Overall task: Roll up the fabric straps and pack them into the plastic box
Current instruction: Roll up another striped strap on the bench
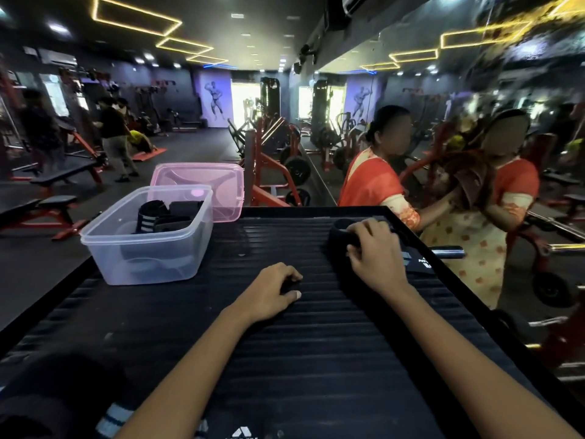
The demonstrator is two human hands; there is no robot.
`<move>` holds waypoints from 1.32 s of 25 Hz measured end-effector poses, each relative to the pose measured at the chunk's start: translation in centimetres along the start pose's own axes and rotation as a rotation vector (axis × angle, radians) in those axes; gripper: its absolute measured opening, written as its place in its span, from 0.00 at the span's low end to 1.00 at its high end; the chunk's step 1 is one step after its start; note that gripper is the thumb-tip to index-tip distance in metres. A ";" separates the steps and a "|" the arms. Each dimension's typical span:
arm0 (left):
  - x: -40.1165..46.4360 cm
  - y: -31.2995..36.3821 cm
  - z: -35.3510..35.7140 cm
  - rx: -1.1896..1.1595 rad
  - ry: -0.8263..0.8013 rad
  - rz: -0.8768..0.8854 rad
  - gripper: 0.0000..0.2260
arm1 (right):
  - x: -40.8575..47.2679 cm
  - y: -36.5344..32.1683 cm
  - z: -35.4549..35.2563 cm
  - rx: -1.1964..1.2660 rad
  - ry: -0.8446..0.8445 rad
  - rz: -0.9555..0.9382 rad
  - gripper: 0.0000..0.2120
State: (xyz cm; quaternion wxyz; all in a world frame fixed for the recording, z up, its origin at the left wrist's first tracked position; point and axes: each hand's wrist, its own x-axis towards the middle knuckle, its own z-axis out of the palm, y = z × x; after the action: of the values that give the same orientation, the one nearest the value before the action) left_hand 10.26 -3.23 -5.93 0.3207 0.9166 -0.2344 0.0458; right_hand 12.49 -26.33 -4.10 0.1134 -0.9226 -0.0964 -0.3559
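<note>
A clear plastic box point(101, 245) stands at the far left of the black ribbed table top point(285, 359). Several rolled black straps point(164, 215) lie inside it, one with white stripes. My right hand point(373, 248) grips a black fabric strap point(340, 237) lying at the far right of the table; a labelled end of it point(421, 261) shows beside my wrist. My left hand point(275, 288) rests on the table's middle with fingers curled under; what they hold, if anything, is too dark to tell.
The box's pink lid point(221, 182) leans behind it. More dark straps with white stripes point(110, 419) lie at the near left edge. A person in orange and a mirror stand beyond the table's right edge. Gym benches and weight machines fill the room behind.
</note>
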 end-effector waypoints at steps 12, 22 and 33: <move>0.5 1.3 -1.5 -0.560 0.222 -0.204 0.18 | -0.2 -3.0 -1.6 0.035 -0.335 -0.309 0.18; 1.0 -3.1 -3.1 -0.546 0.507 -0.635 0.12 | -1.1 -6.2 -1.7 -0.053 -0.076 -0.822 0.17; 0.6 -4.6 -3.8 -0.790 0.750 -0.647 0.08 | 0.8 -1.2 -4.0 -0.156 -0.702 -0.228 0.13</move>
State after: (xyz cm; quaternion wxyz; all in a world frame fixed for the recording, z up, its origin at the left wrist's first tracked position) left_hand 13.15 1.95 -5.37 0.6927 0.6753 0.1836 0.1745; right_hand 10.26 -26.22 -0.50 -0.0374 -0.9776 -0.2044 -0.0344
